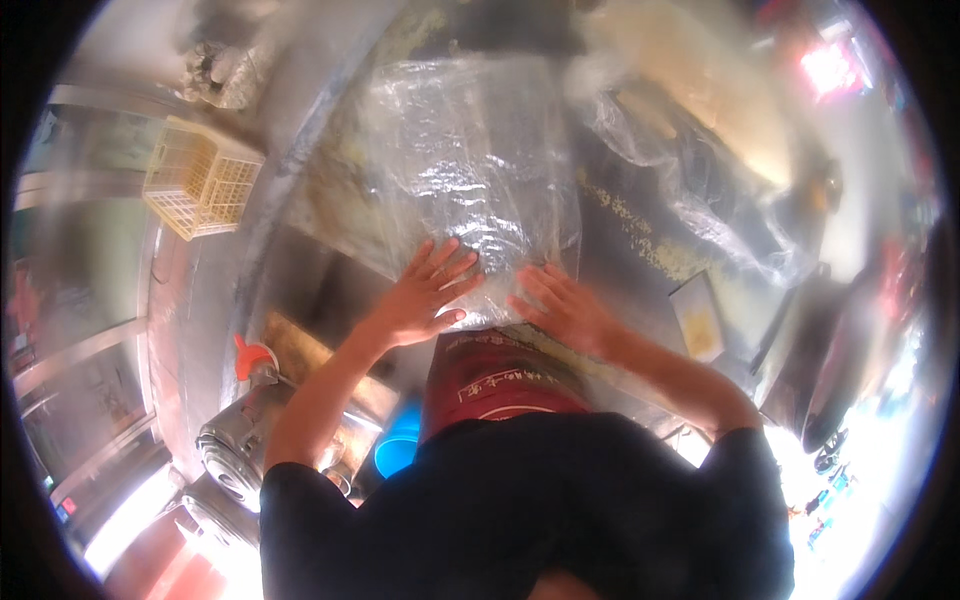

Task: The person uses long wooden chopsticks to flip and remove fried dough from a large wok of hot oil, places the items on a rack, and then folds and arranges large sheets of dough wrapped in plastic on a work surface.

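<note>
A sheet of clear plastic (469,165), shiny and wrinkled, is spread over the dark worktop in front of me. My left hand (427,292) lies on its near left edge, fingers apart and palm down. On the near right part of the plastic rests my right hand (559,304), also flat with its fingers spread. Neither hand grips anything. Just below the hands is the red apron (502,375) I wear, which bears writing.
Crumpled clear plastic (720,210) lies to the right, near a small flat rectangular piece (697,319). At left are a yellow plastic crate (201,180), a red funnel-like object (253,358) and a metal pot (232,450). A blue bucket (397,448) stands low beside me.
</note>
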The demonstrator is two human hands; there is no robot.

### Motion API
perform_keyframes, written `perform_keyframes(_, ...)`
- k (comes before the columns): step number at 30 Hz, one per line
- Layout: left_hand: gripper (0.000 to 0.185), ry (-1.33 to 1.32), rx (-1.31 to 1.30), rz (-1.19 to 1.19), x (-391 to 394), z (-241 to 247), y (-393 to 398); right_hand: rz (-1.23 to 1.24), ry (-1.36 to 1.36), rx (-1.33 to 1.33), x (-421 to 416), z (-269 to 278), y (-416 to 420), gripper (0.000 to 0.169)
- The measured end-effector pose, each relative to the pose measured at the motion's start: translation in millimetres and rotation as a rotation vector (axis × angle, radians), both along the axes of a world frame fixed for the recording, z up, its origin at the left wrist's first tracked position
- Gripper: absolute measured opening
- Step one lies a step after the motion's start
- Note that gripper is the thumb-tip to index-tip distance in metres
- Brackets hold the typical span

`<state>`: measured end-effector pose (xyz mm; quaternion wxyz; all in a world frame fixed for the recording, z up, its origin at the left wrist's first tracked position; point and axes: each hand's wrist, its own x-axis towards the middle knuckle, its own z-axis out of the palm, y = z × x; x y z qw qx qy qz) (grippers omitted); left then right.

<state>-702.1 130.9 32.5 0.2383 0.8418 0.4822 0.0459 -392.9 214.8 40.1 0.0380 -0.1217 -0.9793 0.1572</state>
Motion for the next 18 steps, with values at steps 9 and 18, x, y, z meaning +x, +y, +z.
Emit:
perform_keyframes(9,0.048,-0.521,-0.665,0.218,-49.9,61.5,11.2,-0.206,-0.196,-0.575,-35.3,70.5,41.8,0.026)
perform_keyframes(18,0.059,-1.08,-0.138,1.077,-121.8,104.4,131.9,-0.274,-0.31,-0.582,-159.1,107.6,294.7,0.04)
